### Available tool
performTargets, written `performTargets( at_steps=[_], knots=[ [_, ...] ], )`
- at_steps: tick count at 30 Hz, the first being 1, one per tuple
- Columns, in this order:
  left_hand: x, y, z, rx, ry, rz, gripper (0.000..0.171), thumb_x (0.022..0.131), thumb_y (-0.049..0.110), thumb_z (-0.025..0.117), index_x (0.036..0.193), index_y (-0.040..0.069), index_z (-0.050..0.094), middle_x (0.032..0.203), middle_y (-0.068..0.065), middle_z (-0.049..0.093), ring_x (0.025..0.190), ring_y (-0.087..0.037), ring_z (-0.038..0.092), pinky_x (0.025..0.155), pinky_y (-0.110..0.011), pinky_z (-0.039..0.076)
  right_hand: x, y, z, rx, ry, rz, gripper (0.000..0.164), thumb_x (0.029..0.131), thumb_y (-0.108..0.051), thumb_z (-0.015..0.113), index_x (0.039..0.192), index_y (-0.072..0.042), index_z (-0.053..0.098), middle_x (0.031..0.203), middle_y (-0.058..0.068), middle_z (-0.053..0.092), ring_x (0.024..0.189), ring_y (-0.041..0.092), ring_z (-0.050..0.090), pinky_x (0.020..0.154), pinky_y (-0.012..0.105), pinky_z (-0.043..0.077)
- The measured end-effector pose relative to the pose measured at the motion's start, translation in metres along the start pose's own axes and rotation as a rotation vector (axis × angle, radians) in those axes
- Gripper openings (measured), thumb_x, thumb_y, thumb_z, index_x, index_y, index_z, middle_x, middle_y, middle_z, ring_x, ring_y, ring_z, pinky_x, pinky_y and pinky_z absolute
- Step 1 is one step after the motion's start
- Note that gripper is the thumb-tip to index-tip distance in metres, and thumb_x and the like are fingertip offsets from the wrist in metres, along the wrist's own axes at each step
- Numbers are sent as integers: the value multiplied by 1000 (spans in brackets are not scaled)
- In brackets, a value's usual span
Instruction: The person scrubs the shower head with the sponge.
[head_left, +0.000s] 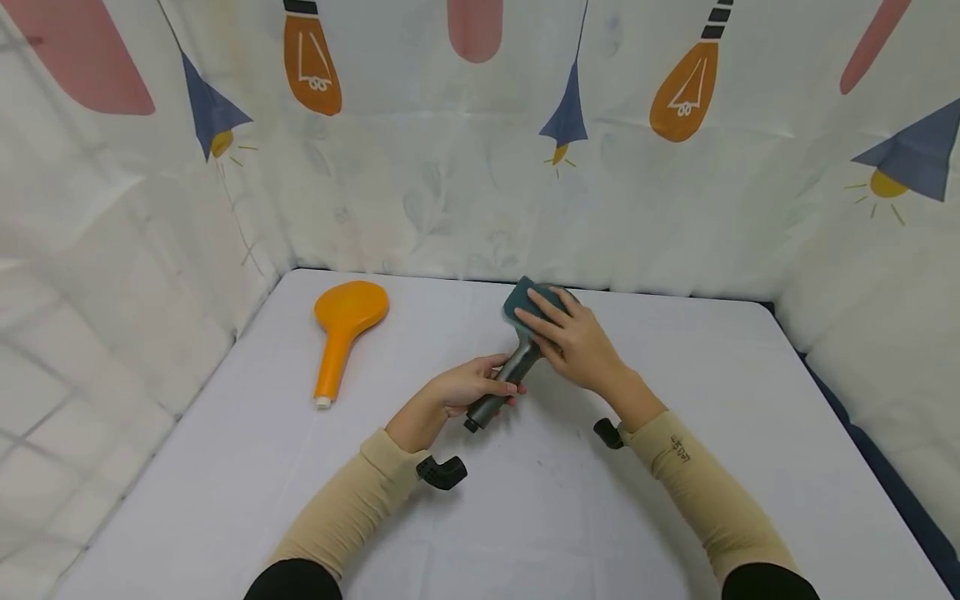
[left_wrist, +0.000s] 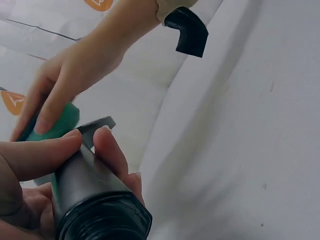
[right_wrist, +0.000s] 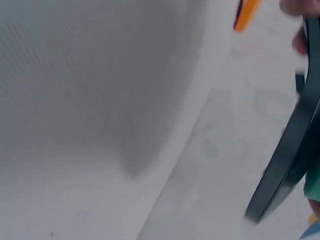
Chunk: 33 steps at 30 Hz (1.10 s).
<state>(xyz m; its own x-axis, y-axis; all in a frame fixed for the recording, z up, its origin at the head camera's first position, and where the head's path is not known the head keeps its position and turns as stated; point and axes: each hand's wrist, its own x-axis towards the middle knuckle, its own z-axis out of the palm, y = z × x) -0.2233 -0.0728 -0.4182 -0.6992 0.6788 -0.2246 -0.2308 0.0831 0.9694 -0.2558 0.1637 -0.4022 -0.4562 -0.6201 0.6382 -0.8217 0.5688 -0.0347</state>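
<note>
My left hand (head_left: 480, 385) grips the handle of a dark grey shower head (head_left: 512, 367), held at a slant over the white table. Its threaded end (left_wrist: 107, 220) faces the left wrist camera. At the far end, my right hand (head_left: 573, 342) holds a green sponge (head_left: 517, 302) against the broad head, fingers spread over it. The left wrist view shows the right thumb and fingers around the green sponge (left_wrist: 67, 120). From the right wrist, the shower head's slim edge (right_wrist: 287, 155) shows, with the sponge (right_wrist: 313, 182) beside it. The right hand partly hides the head.
An orange shower head (head_left: 345, 325) with a white end lies on the left part of the white tabletop (head_left: 450, 525). Fabric walls (head_left: 450, 208) printed with lamps and bulbs stand close along the table's back and sides. Dark wrist mounts (head_left: 442, 472) stick out from both sleeves.
</note>
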Motion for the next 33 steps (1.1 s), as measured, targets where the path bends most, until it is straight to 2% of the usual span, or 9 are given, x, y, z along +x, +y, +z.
performTargets(
  at_steps=[5, 8, 11, 17, 19, 22, 28, 30, 33],
  knots=[
    [-4, 4, 1, 2, 5, -11, 65, 105, -2, 50, 161, -3, 17, 137, -39, 52, 88, -11, 64, 72, -26, 51, -5, 19, -7, 113, 77, 314, 47, 99, -8, 66, 145, -5, 58, 154, 20, 45, 138, 49, 42, 109, 66, 35],
    [-6, 4, 2, 2, 6, -10, 65, 104, -3, 50, 161, -3, 18, 135, -38, 54, 88, -11, 64, 72, -26, 50, -8, 20, -7, 133, 96, 403, 47, 101, -10, 63, 147, -4, 55, 156, 20, 42, 139, 49, 40, 110, 66, 33],
    [-8, 5, 2, 3, 9, -3, 64, 104, -3, 50, 160, -3, 19, 134, -38, 55, 87, -10, 64, 72, -26, 50, -6, 11, -4, 111, 111, 337, 46, 100, -9, 65, 145, -4, 57, 154, 21, 44, 137, 52, 40, 105, 69, 36],
    [-6, 6, 0, 7, -16, 25, 62, 104, -3, 48, 159, -5, 19, 136, -41, 50, 88, -10, 64, 71, -25, 51, 4, -14, 1, 21, 66, -38, 50, 90, -6, 76, 138, -9, 65, 149, 20, 52, 135, 52, 44, 93, 69, 45],
    [-6, 7, 0, 7, -23, 36, 61, 105, -3, 47, 159, -6, 19, 137, -42, 48, 89, -11, 64, 72, -25, 51, 6, -16, 1, 8, 49, -106, 51, 88, -7, 78, 138, -10, 66, 149, 19, 53, 135, 50, 44, 93, 69, 46],
    [-7, 9, 0, 5, -9, 44, 61, 105, -2, 48, 159, -6, 20, 137, -41, 49, 89, -11, 64, 73, -26, 51, 9, -12, -2, 23, 77, -78, 49, 89, -5, 78, 136, -9, 67, 148, 20, 53, 134, 51, 45, 94, 69, 45],
    [-11, 10, 1, 16, 27, 45, 62, 105, 0, 51, 160, -2, 23, 133, -34, 57, 90, -13, 64, 74, -29, 51, 6, 9, -9, 77, 210, 162, 46, 90, 0, 74, 136, -1, 65, 146, 24, 53, 130, 53, 48, 97, 68, 44],
    [-10, 9, 1, 18, 23, 48, 62, 105, 0, 51, 160, -2, 23, 133, -34, 57, 91, -13, 64, 74, -29, 50, 4, 11, -11, 78, 214, 184, 46, 92, -1, 73, 137, -1, 64, 147, 24, 52, 130, 53, 47, 97, 68, 43],
    [-8, 8, 0, 16, 17, 50, 63, 105, 0, 51, 160, -2, 22, 134, -35, 56, 91, -13, 64, 75, -29, 50, 2, 7, -12, 72, 179, 140, 46, 93, -4, 73, 138, -3, 64, 148, 24, 51, 131, 53, 46, 95, 70, 43]
  ],
)
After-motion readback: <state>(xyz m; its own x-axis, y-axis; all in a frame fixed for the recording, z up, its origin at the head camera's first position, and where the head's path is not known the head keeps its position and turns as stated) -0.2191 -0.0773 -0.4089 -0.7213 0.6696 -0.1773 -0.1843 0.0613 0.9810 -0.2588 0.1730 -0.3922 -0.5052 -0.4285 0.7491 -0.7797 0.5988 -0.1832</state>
